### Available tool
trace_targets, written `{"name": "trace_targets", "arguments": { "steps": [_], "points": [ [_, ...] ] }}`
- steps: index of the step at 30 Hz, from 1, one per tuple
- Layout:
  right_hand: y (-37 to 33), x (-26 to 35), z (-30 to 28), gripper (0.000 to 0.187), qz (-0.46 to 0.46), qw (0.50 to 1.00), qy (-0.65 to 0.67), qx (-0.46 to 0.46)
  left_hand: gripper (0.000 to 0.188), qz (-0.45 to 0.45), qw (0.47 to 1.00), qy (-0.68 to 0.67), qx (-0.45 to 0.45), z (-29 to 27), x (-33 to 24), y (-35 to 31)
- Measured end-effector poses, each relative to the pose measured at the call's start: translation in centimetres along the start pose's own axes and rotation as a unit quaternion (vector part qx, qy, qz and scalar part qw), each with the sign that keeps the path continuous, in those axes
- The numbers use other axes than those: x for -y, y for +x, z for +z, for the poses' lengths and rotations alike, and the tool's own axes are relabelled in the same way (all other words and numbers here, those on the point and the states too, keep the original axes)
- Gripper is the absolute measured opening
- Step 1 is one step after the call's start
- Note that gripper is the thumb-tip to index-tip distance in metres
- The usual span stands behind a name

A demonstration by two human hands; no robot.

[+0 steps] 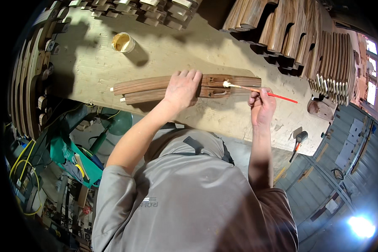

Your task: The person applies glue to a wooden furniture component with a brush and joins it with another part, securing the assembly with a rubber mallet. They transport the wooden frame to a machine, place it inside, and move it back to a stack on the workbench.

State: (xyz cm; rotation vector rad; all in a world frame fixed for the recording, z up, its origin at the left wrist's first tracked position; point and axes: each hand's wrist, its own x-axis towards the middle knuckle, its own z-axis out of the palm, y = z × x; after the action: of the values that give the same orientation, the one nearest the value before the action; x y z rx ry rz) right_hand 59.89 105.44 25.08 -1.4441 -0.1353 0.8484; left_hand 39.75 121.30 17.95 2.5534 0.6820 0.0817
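Observation:
Two curved dark wooden pieces [140, 85] lie side by side on the workbench [222, 54], with pale dowels at their left ends and mortise slots near the right. My left hand [181, 88] presses flat on top of both pieces, holding them down. My right hand [261, 103] grips a red-handled brush [277, 95], whose glue-laden white tip touches a slot of the upper piece.
A pot of yellowish glue [124, 42] stands at the bench's far left. Stacks of similar curved wooden parts [290, 29] fill the back and right, more stand on the left [29, 84]. A hammer [299, 140] lies at the bench's near right corner.

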Motion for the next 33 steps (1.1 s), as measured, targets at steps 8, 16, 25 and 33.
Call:
{"name": "trace_targets", "arguments": {
  "steps": [8,16,25,33],
  "points": [
    [0.7,-2.5,0.4,0.012,-0.069,0.987,-0.144,0.024,0.055,-0.001,0.999,0.021,-0.030,0.7,-0.3,-0.5],
    [-0.9,-0.2,4.0,0.007,-0.322,0.797,-0.475,0.188,0.042,-0.004,0.999,0.013,-0.037,1.0,-0.3,-0.5],
    [0.5,3.6,4.5,0.011,-0.252,0.747,-0.544,0.286,0.039,-0.007,0.999,-0.001,-0.046,1.2,-0.1,-0.5],
    [0.1,3.1,5.2,0.013,-0.342,0.705,-0.559,0.271,0.035,-0.013,1.000,-0.006,-0.028,1.1,0.2,-0.5]
  ]
}}
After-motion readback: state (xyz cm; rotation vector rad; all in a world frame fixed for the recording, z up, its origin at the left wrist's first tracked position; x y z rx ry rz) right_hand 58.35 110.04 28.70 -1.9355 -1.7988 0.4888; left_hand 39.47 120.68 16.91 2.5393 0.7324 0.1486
